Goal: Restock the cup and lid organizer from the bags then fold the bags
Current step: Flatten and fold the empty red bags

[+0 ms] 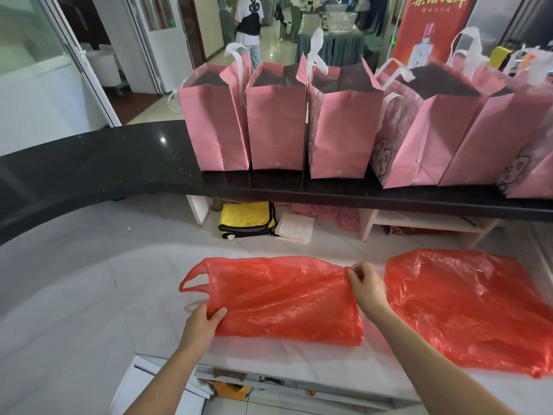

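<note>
A red plastic bag [284, 298] lies flat on the white marble counter [89, 295], its handle loop pointing left. My left hand [203, 322] pinches the bag's near left corner. My right hand [366, 284] pinches its far right corner. A second red plastic bag [466, 307] lies spread flat to the right, untouched. No cup and lid organizer is in view.
Several pink tote bags [275, 124] with white handles stand in a row on the raised black ledge [89, 163]. Under the ledge lie a folded yellow cloth [247, 218] and papers [294, 227]. A person stands far back in the hall.
</note>
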`<action>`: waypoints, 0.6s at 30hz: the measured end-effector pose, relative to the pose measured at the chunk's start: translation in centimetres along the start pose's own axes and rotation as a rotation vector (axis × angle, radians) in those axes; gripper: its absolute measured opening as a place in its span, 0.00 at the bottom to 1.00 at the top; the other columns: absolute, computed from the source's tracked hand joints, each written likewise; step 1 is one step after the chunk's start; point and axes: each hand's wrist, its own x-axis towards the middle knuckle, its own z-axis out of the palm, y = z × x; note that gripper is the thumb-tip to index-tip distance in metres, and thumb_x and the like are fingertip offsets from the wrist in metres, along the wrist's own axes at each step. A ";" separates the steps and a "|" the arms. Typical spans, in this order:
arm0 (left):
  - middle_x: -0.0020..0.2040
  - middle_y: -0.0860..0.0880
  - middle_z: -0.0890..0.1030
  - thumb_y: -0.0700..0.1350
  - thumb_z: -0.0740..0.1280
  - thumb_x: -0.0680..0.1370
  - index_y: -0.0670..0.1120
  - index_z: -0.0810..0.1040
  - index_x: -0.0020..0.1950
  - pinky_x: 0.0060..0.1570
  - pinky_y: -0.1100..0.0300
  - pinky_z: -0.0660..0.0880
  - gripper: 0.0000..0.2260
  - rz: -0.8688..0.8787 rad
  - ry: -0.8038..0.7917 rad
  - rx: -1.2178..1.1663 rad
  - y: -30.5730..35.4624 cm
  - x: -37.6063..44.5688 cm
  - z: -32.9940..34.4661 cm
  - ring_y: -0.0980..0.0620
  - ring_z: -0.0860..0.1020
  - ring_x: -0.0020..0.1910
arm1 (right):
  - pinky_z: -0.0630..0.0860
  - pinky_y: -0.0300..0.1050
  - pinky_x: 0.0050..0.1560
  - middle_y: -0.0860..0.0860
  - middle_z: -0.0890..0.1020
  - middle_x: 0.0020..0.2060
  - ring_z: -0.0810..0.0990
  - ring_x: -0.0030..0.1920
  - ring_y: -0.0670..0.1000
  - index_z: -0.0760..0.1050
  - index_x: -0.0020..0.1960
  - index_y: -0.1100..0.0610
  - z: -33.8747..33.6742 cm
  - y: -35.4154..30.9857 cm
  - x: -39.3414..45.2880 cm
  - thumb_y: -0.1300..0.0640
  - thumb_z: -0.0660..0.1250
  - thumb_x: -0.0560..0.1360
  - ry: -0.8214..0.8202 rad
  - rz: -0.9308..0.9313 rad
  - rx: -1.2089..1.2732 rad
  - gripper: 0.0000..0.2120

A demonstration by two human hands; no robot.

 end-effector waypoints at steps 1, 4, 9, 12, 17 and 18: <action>0.58 0.49 0.78 0.52 0.70 0.80 0.49 0.71 0.68 0.62 0.46 0.78 0.18 -0.005 0.035 -0.033 0.1 -0.1 0.0 0.45 0.79 0.59 | 0.69 0.38 0.39 0.49 0.83 0.45 0.80 0.46 0.53 0.77 0.51 0.54 0.0 -0.1 -0.1 0.56 0.67 0.83 -0.011 -0.002 0.002 0.03; 0.58 0.46 0.75 0.51 0.76 0.76 0.47 0.67 0.64 0.56 0.47 0.80 0.24 0.070 0.229 -0.038 0.5 -0.4 0.0 0.45 0.77 0.56 | 0.73 0.43 0.46 0.49 0.81 0.53 0.79 0.51 0.51 0.77 0.60 0.52 0.1 -0.7 -0.6 0.56 0.67 0.82 0.002 -0.052 -0.036 0.07; 0.52 0.44 0.74 0.55 0.66 0.81 0.43 0.69 0.56 0.43 0.55 0.75 0.16 0.549 0.585 0.319 1.8 -0.8 0.4 0.49 0.72 0.50 | 0.71 0.54 0.59 0.51 0.77 0.56 0.74 0.58 0.56 0.76 0.61 0.55 1.0 -1.4 -1.7 0.64 0.68 0.77 0.216 -0.425 -0.295 0.14; 0.49 0.47 0.72 0.50 0.63 0.81 0.44 0.72 0.55 0.42 0.57 0.74 0.10 0.758 0.580 0.471 3.6 -1.4 2.2 0.50 0.70 0.47 | 0.71 0.52 0.54 0.53 0.76 0.53 0.75 0.53 0.58 0.78 0.56 0.58 2.2 -2.5 -3.1 0.68 0.70 0.73 0.273 -0.686 -0.330 0.13; 0.61 0.49 0.74 0.45 0.68 0.80 0.49 0.77 0.64 0.60 0.49 0.76 0.12 0.943 0.324 0.674 5.2 -1.0 5.7 0.48 0.74 0.59 | 0.74 0.54 0.56 0.53 0.78 0.56 0.78 0.55 0.58 0.80 0.58 0.58 5.1 -2.0 -5.0 0.65 0.68 0.74 0.114 -0.878 -0.359 0.14; 0.66 0.48 0.74 0.48 0.66 0.82 0.50 0.76 0.67 0.66 0.46 0.73 0.14 0.949 0.273 0.726 5.3 -0.5 6.1 0.46 0.73 0.65 | 0.75 0.56 0.58 0.53 0.79 0.58 0.79 0.58 0.59 0.80 0.61 0.58 5.7 -1.6 -5.0 0.62 0.68 0.75 0.084 -0.855 -0.390 0.15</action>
